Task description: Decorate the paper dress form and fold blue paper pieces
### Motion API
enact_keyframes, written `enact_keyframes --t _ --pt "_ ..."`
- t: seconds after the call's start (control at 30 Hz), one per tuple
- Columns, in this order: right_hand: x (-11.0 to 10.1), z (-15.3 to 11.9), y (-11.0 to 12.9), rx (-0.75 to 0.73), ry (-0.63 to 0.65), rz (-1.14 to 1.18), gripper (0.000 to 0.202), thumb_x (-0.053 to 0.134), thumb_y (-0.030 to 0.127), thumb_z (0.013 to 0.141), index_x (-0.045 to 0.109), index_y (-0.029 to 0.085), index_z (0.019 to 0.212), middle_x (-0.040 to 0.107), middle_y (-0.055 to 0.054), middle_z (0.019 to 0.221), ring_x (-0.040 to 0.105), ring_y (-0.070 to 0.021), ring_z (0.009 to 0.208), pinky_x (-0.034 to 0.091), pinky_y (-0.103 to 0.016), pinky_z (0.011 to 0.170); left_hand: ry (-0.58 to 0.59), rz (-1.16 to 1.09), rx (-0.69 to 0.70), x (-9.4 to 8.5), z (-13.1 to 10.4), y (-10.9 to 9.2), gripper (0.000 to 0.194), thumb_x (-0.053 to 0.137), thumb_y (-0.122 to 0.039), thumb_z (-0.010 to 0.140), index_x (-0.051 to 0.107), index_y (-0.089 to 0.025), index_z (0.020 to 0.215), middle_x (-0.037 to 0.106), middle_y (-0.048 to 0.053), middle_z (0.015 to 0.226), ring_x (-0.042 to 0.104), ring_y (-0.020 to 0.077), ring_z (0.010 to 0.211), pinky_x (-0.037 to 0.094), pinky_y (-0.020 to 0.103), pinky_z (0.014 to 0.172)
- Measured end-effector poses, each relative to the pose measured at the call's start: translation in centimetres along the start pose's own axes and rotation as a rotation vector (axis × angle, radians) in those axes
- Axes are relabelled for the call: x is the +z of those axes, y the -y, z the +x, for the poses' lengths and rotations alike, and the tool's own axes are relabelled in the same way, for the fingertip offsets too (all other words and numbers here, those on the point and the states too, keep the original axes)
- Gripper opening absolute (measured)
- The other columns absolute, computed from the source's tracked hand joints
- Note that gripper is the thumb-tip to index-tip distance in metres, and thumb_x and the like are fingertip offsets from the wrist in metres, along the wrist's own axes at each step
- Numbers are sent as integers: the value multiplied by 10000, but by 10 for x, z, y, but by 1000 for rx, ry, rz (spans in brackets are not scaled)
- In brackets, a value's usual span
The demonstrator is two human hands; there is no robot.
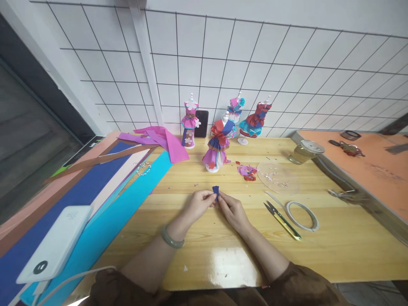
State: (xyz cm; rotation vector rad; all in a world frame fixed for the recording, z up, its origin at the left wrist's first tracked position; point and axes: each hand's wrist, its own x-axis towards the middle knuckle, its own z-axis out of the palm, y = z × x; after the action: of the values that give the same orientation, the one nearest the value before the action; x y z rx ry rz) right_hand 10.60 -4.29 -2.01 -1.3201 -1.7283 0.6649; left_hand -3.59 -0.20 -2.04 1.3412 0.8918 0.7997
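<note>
Between my two hands is a small piece of dark blue crepe paper [216, 190], gathered into narrow folds and fanning out at its top. My left hand [201, 205] pinches it from the left, thumb and fingertips together. From the right, my right hand [234, 211] grips the same piece, its fingers pressed close to the other hand's. The lower end of the paper is hidden by the fingertips. Just beyond stands a mini dress form [218, 146] in a red, blue and pink paper dress.
Scissor snips [282, 220] and a tape roll [302, 216] lie at right, near a clear dish [278, 178] of small beads, paper scraps [247, 172] and a glass jar [306, 151]. Crepe paper sheets [140, 193] and a power bank [55, 243] cover the left. More dress forms [190, 123] line the wall.
</note>
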Motion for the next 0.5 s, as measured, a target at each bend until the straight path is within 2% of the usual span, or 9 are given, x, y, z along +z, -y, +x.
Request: enact_keyframes --t 0.1,0.3,0.5 --pt "0 0 0 2 0 7 343 383 309 850 561 161 1104 656 -57 816 600 -170 698 479 -279 644 -7 -3 3 1 1 2 298 511 -393 724 624 -117 747 592 32 660 532 109 603 428 218 590" --pt "1 0 -2 18 -5 52 331 417 306 836 563 173 1102 650 -72 921 602 -199 820 475 -310 722 0 -15 17 1 1 2 293 507 -389 725 625 -122 751 598 33 676 531 111 613 423 221 592" --pt "0 2 0 45 -8 62 316 392 317 844 591 165 1037 654 -60 812 599 -179 715 477 -290 653 -5 47 18 0 1 6 285 485 -376 741 619 -127 765 594 30 681 531 111 623 421 213 584"
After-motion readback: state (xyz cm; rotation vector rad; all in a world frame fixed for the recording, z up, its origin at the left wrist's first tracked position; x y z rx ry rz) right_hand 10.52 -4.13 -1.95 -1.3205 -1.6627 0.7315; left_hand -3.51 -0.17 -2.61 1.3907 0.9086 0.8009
